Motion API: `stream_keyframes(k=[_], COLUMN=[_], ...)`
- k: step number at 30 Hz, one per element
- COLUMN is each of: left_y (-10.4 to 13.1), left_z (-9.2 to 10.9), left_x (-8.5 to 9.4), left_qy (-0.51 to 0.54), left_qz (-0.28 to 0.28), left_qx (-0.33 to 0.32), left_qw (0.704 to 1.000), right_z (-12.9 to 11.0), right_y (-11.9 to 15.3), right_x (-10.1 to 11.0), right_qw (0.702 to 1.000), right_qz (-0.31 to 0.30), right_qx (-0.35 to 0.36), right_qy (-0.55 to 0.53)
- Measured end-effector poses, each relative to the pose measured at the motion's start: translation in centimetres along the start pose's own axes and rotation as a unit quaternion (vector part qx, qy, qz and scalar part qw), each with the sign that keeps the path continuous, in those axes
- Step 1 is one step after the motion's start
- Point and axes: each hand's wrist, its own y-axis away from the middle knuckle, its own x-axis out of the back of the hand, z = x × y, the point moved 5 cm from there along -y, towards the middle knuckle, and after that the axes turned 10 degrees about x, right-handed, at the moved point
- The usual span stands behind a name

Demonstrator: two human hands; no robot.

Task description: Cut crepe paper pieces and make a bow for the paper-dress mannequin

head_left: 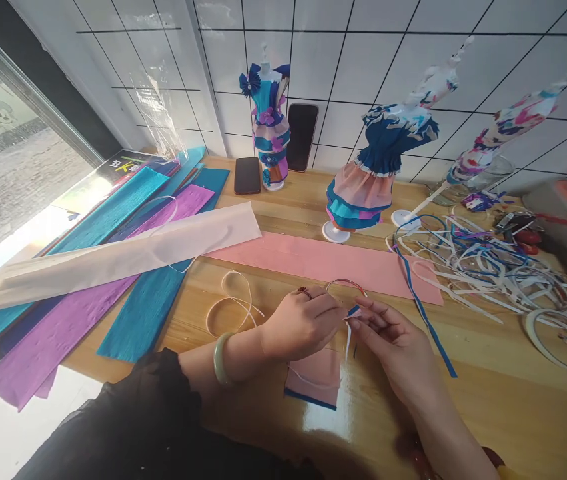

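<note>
My left hand (308,323), with a jade-coloured bangle on its wrist, is closed in a pinch on a pink crepe paper strip (316,370) edged in dark blue. The strip's lower part hangs below that hand over the table. Fingertips of my right hand (388,333) pinch the gathered end of the same strip, close against the left fingers. A narrow white tail (348,343) dangles between the hands. Just behind them shows a thin reddish arc (348,283), partly hidden. A long pink paper band (323,259) lies flat beyond both hands.
Crepe paper strips in teal (146,320), purple (83,320) and cream (128,257) overlap at left. Two paper-dressed forms (270,127) (373,167) and a wrapped stick on a stand (506,133) stand behind. Tangled ribbon (488,260) and a tape roll (563,340) lie right; two phones (247,176) at back.
</note>
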Motion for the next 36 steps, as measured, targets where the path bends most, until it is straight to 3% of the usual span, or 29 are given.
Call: stream_keyframes(k=[6, 13, 19, 29, 36], left_y=[0.01, -0.11, -0.06, -0.01, -0.14], left_z=[0.26, 0.01, -0.17, 0.61, 0.70], left_x=[0.15, -0.01, -0.05, 0.39, 0.65], left_qy=[-0.022, -0.010, -0.003, -0.080, -0.081], left_qz=[0.023, -0.004, 0.006, 0.032, 0.052], left_qx=[-0.020, -0.005, 0.003, -0.080, -0.087], left_qw=[0.999, 1.000, 1.000, 0.993, 0.992], right_z=[0.24, 0.02, 0.02, 0.28, 0.18], right_y=[-0.01, 0.02, 0.11, 0.13, 0.23], right_x=[0.29, 0.10, -0.05, 0.10, -0.20], right_qw=[1.000, 0.999, 0.998, 0.992, 0.986], right_qz=[0.006, 0.003, 0.006, 0.023, 0.016], right_qx=[-0.013, -0.020, -0.032, -0.076, -0.110], right_qy=[-0.005, -0.030, -0.048, -0.095, -0.123])
